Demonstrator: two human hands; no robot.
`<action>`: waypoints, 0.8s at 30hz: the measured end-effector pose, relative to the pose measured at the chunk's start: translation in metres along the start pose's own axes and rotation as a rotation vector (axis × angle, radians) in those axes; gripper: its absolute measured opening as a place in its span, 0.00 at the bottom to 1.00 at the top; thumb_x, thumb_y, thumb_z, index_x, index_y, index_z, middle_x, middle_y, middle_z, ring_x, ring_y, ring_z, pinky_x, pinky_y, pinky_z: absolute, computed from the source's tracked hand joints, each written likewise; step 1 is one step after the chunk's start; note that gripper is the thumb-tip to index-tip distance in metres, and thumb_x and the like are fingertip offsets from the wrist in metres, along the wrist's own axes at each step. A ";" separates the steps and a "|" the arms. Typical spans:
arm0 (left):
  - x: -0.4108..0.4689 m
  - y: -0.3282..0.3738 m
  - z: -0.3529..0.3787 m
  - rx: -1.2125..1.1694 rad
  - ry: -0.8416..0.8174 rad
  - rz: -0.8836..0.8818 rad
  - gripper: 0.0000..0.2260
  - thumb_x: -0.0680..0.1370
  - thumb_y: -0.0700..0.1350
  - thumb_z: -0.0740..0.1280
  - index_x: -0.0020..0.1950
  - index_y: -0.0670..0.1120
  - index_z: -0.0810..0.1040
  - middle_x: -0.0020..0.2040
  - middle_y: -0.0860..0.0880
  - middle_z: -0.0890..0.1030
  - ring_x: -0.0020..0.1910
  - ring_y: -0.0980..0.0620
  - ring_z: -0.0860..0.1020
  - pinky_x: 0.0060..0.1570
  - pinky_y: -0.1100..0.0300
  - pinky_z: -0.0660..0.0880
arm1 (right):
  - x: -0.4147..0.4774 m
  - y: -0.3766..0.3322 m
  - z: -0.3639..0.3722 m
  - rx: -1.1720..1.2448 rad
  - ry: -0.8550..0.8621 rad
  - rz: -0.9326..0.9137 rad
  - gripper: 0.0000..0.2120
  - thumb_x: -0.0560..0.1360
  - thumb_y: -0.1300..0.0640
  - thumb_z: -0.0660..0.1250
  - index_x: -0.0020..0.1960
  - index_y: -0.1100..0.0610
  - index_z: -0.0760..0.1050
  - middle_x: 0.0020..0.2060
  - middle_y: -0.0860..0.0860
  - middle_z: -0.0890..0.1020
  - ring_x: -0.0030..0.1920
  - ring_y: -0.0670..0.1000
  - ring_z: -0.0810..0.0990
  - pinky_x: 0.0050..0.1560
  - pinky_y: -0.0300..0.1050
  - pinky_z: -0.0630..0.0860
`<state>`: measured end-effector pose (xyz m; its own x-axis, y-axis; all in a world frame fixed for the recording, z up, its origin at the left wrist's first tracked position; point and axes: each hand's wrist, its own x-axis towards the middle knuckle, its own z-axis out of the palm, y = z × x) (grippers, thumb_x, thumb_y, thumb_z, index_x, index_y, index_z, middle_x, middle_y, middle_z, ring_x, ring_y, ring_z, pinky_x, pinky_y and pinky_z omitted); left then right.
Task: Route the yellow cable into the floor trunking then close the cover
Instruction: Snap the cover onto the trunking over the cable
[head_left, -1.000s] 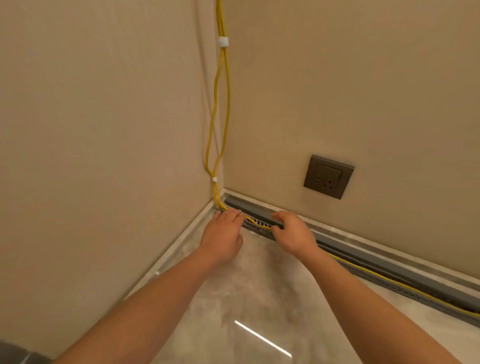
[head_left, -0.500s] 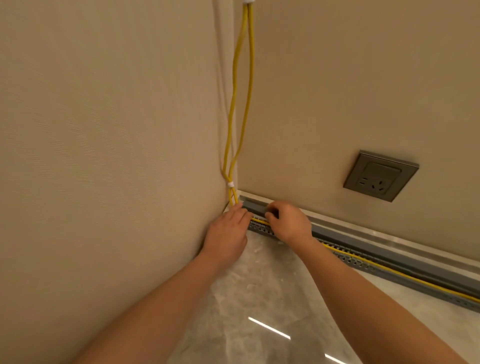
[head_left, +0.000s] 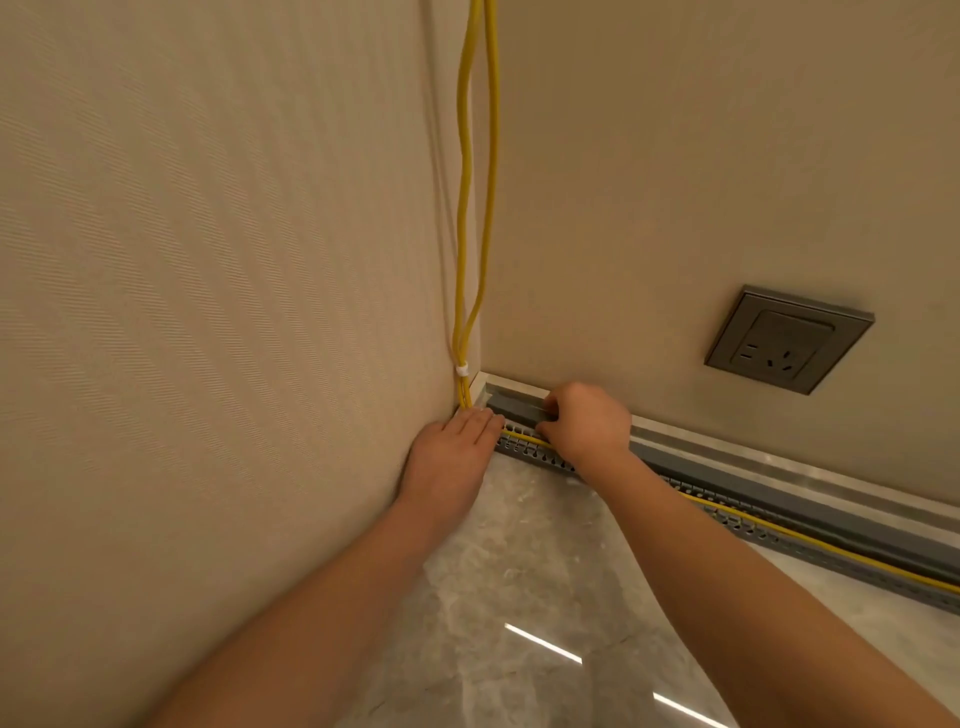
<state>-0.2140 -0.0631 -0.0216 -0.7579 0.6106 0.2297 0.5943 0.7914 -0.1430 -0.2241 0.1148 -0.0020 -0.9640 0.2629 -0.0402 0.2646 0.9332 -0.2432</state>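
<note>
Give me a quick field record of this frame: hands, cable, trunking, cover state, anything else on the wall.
left hand: flat, at the corner end of the trunking, over the cable
right hand: fingers curled on the grey cover
yellow cable: comes down the wall corner, runs along the slotted trunking
cover: not yet closed; cable exposed
cable tie: white, low in corner
wall socket: unused

Trunking (head_left: 779, 506) runs along the back wall's foot, from the corner rightward. Cable (head_left: 475, 208) drops down the corner (clip (head_left: 461, 370) just above the floor), then lies in the trunking. Your left hand (head_left: 457, 452) sits at the corner, right hand (head_left: 587, 421) just beside. Socket (head_left: 788, 339) is above, well right.
</note>
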 end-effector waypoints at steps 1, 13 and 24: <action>0.000 0.000 -0.001 0.015 -0.006 0.005 0.23 0.66 0.42 0.75 0.61 0.47 0.81 0.59 0.50 0.83 0.58 0.53 0.81 0.45 0.60 0.78 | -0.001 0.000 0.001 -0.003 -0.005 -0.026 0.08 0.73 0.51 0.69 0.50 0.51 0.82 0.43 0.52 0.84 0.45 0.55 0.81 0.43 0.49 0.80; 0.011 0.006 -0.017 0.035 0.093 -0.124 0.29 0.53 0.42 0.81 0.53 0.47 0.83 0.34 0.52 0.83 0.20 0.53 0.75 0.20 0.66 0.64 | -0.014 0.004 -0.008 0.107 -0.103 -0.259 0.17 0.80 0.57 0.57 0.66 0.50 0.75 0.60 0.56 0.80 0.59 0.59 0.77 0.54 0.53 0.77; 0.017 0.004 -0.006 -0.157 -0.040 -0.268 0.32 0.77 0.38 0.65 0.77 0.48 0.53 0.79 0.49 0.57 0.49 0.46 0.82 0.42 0.53 0.79 | -0.025 0.008 -0.006 0.038 -0.142 -0.227 0.14 0.80 0.58 0.55 0.55 0.54 0.79 0.50 0.57 0.83 0.50 0.60 0.79 0.46 0.52 0.78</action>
<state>-0.2234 -0.0496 -0.0122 -0.9014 0.3837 0.2008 0.4036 0.9124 0.0683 -0.1974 0.1173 0.0031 -0.9933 0.0081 -0.1153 0.0424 0.9536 -0.2981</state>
